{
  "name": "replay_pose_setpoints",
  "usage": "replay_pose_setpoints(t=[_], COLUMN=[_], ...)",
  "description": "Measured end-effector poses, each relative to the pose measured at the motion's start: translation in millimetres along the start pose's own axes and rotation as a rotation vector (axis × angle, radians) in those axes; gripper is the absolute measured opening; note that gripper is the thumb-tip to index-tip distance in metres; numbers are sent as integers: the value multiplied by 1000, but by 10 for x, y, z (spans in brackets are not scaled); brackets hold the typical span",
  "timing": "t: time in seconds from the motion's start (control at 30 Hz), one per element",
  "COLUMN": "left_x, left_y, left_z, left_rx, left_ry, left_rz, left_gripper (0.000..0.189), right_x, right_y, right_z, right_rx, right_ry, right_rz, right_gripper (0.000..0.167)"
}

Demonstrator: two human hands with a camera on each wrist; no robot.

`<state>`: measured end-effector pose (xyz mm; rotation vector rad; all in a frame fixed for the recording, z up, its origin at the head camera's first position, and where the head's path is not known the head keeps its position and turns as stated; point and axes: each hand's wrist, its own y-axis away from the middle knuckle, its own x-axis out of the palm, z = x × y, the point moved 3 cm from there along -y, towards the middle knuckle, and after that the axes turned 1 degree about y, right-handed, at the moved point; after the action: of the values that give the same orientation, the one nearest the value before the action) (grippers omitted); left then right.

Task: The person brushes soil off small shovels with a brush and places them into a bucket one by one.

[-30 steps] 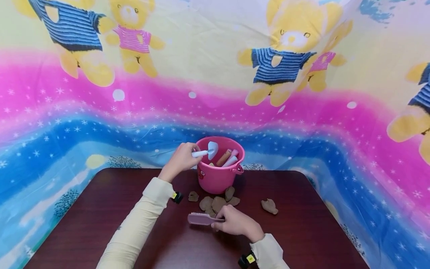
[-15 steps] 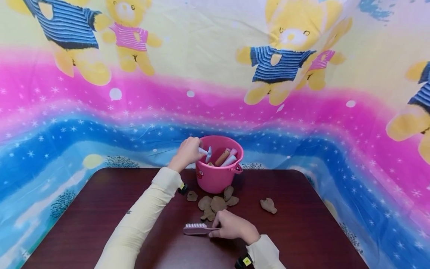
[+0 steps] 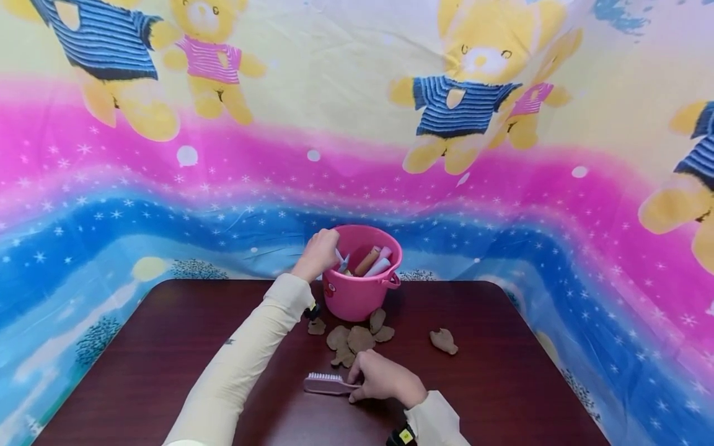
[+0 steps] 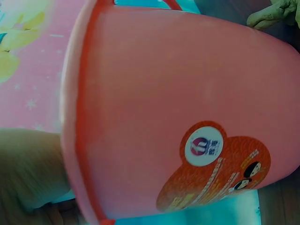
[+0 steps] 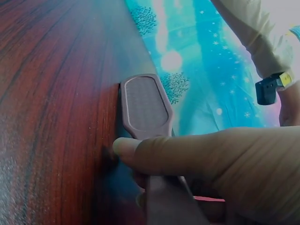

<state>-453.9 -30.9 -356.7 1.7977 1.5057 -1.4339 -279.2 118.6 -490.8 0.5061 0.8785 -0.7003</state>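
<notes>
My left hand (image 3: 320, 253) reaches over the left rim of a pink bucket (image 3: 357, 297) and pinches the handle of a small pale-blue toy shovel (image 3: 344, 264) inside it. In the left wrist view, the bucket's wall (image 4: 136, 103) with its sticker fills most of the picture, and the fingertips are hidden behind the rim. Near the front of the table, my right hand (image 3: 385, 378) holds a mauve hairbrush (image 3: 326, 386) by its handle, white bristles facing away from me. The right wrist view has the thumb lying across the brush (image 5: 146, 105), whose flat back faces the camera.
Brown rolled and pale stick-like items (image 3: 369, 260) stand in the bucket. Several flat brown pieces (image 3: 361, 338) lie before it on the dark wooden table (image 3: 502, 396), and another brown piece (image 3: 443, 341) lies to the right. A bear-print cloth (image 3: 279, 186) hangs behind.
My left hand has moved right and lowered the shovel from above the rim into the bucket. The right hand has brought the hairbrush slightly toward me and down.
</notes>
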Motion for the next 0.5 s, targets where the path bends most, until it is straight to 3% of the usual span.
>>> replay_pose_setpoints(t=[0.27,0.5], left_x=[86,138], left_y=[-71,-91], left_z=[7,2], left_rx=[3,6], left_ry=[15,30], left_rz=[14,85], left_gripper=[15,16], right_x=[15,28], right_y=[-3,-1], right_z=[11,-11], right_rx=[0,-8], right_ry=[-52,-32], right_rz=[16,9], right_gripper=[9,13])
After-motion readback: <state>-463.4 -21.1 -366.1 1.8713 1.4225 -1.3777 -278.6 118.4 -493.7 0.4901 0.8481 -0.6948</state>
